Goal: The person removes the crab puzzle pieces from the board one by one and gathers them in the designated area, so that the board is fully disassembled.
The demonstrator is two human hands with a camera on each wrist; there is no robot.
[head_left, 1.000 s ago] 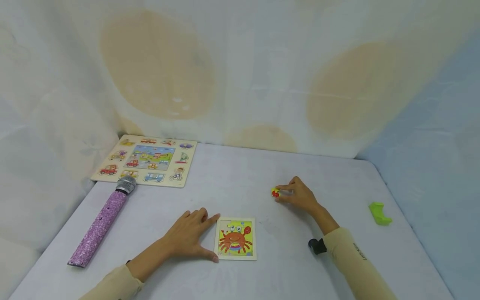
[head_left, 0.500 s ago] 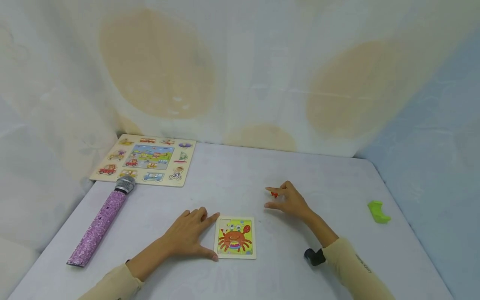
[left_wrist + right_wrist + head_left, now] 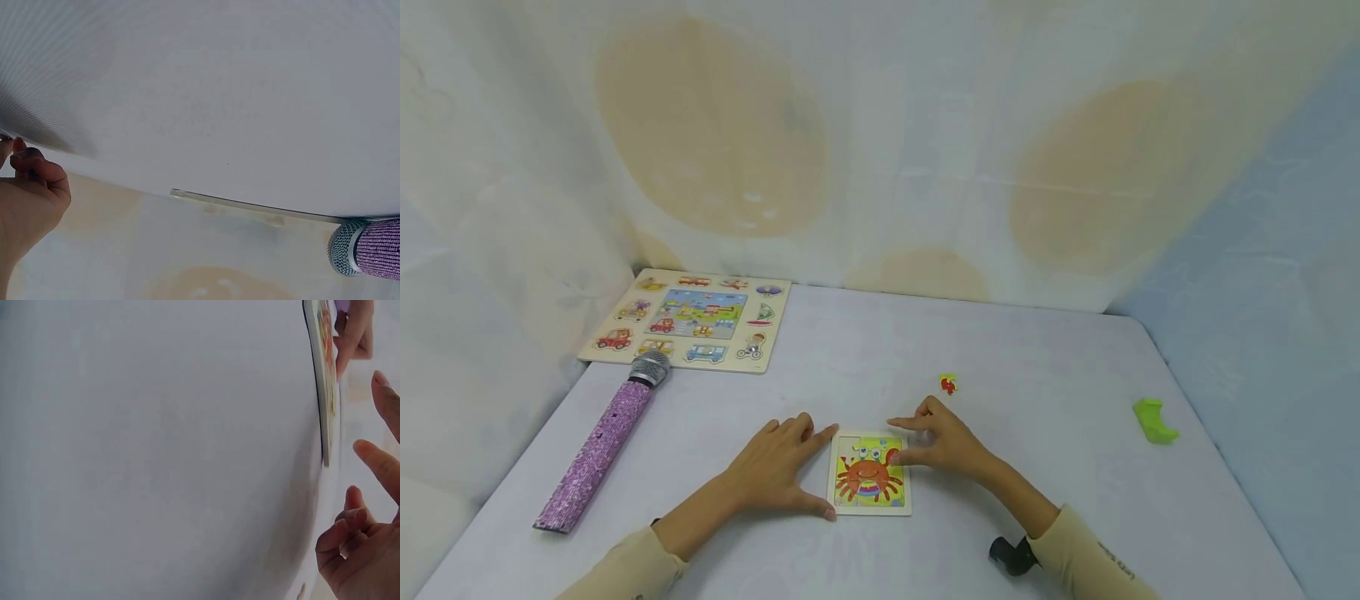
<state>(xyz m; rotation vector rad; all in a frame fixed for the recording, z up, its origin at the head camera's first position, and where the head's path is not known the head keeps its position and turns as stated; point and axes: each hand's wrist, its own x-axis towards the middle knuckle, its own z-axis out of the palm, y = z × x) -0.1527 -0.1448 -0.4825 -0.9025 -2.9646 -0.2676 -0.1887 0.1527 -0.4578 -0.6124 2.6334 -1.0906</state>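
Observation:
A small crab puzzle (image 3: 869,510) in a pale wooden frame lies flat on the table. Its upper left corner looks bare and pale. Along its left edge my left hand (image 3: 777,471) rests, thumb and index finger spread to touch two corners. My right hand (image 3: 951,444) hovers at the upper right of the puzzle, thumb and index finger apart, nothing between them. In the right wrist view, this hand (image 3: 365,540) has its other fingers curled. Behind it, a small yellow and red puzzle piece (image 3: 948,383) lies alone on the table.
At the back left lies a larger wooden vehicle puzzle board (image 3: 758,360). A purple glittery microphone (image 3: 598,454) touches or nearly touches its front edge. A green curved block (image 3: 1153,421) lies far right. A black camera part (image 3: 1011,557) sticks out at my right wrist. Cloth walls surround the table.
My right hand has let go of the small yellow and red piece and moved left and nearer, over to the crab puzzle. The left hand has stayed in place.

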